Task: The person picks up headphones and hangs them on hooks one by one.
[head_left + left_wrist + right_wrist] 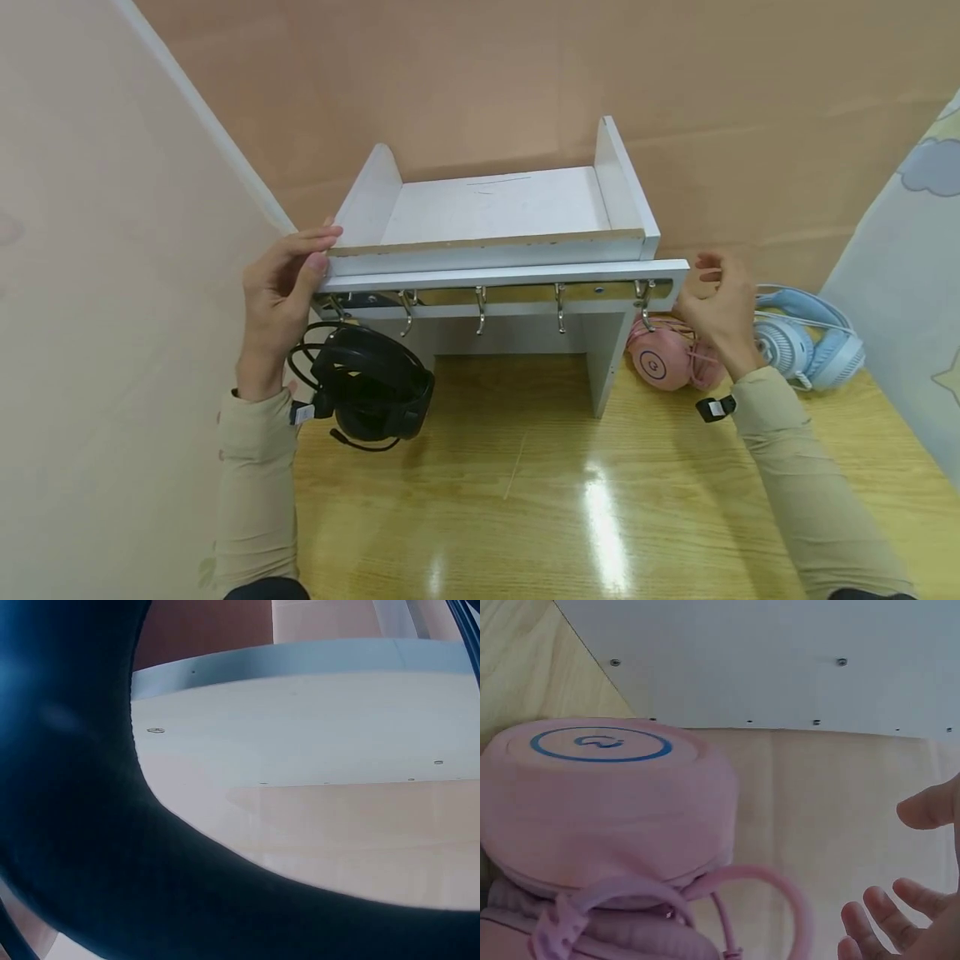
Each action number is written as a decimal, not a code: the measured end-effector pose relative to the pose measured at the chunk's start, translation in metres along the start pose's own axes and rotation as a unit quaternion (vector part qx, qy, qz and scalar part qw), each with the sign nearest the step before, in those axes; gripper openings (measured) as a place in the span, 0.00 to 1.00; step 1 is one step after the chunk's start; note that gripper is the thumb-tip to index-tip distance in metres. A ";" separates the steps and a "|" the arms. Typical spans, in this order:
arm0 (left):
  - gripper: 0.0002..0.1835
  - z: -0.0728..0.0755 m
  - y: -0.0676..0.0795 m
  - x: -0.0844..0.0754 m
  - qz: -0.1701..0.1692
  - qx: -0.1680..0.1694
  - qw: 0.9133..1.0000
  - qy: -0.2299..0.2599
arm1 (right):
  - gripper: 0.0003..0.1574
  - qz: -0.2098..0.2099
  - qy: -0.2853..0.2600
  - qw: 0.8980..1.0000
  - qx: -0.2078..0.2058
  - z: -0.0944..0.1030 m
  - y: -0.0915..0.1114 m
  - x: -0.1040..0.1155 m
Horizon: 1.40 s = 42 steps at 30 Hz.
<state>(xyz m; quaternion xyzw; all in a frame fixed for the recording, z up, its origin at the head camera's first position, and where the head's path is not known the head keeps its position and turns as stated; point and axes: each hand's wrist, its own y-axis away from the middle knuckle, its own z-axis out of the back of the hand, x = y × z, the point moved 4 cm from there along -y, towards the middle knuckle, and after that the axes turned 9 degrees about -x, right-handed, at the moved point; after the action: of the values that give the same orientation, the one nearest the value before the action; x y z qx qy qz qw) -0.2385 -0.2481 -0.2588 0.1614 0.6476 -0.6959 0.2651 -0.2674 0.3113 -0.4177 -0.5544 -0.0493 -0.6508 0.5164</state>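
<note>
A small white wooden shelf (pixel 495 208) stands on the table, with a row of metal hooks (pixel 481 310) along its front rail. My left hand (pixel 279 279) rests on the shelf's front left corner, straight fingers along the top and thumb at the front. Under that hand hangs a black headset (pixel 378 379) with a microphone, at the leftmost hook; its dark band (pixel 67 787) fills much of the left wrist view. Beside the shelf's right end my right hand (pixel 722 307) has its fingers loosely bent and holds nothing. Pink headphones (pixel 607 802) lie just below it.
Light-blue headphones (pixel 810 337) lie to the right of the pink pair. The wooden table (pixel 480 517) reaches toward me in front of the shelf. A pale panel (pixel 112 292) is on the left and another (pixel 900 308) on the right.
</note>
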 end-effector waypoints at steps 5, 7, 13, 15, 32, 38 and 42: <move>0.12 -0.002 -0.002 -0.001 -0.002 0.002 1.000 -0.006 | 0.33 -0.016 0.014 0.999 0.029 -0.004 -0.005 -0.014; 0.12 -0.002 -0.002 -0.001 -0.002 0.002 1.000 -0.007 | 0.34 -0.024 0.020 0.999 0.039 -0.004 -0.007 -0.018; 0.11 -0.002 -0.002 -0.002 -0.002 0.003 1.000 -0.004 | 0.35 -0.034 0.018 0.998 0.057 -0.005 -0.012 -0.028; 0.11 -0.002 -0.001 -0.002 -0.002 0.003 1.000 -0.006 | 0.35 -0.035 0.021 0.997 0.061 -0.005 -0.014 -0.030; 0.12 -0.002 -0.001 -0.003 -0.005 0.004 1.000 -0.009 | 0.42 -0.076 0.068 0.985 0.140 -0.006 -0.023 -0.052; 0.12 -0.001 0.001 -0.002 -0.003 0.005 1.000 -0.006 | 0.47 -0.097 0.063 0.978 0.172 -0.009 -0.024 -0.061; 0.12 -0.002 0.001 -0.003 -0.004 0.006 1.000 -0.005 | 0.50 -0.102 0.062 0.975 0.189 -0.009 -0.024 -0.068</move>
<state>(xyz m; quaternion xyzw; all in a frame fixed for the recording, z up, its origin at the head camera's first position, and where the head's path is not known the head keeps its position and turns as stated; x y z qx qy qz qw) -0.2362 -0.2456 -0.2581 0.1564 0.6429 -0.7016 0.2645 -0.3009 0.3587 -0.4616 -0.3973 -0.1959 -0.7122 0.5446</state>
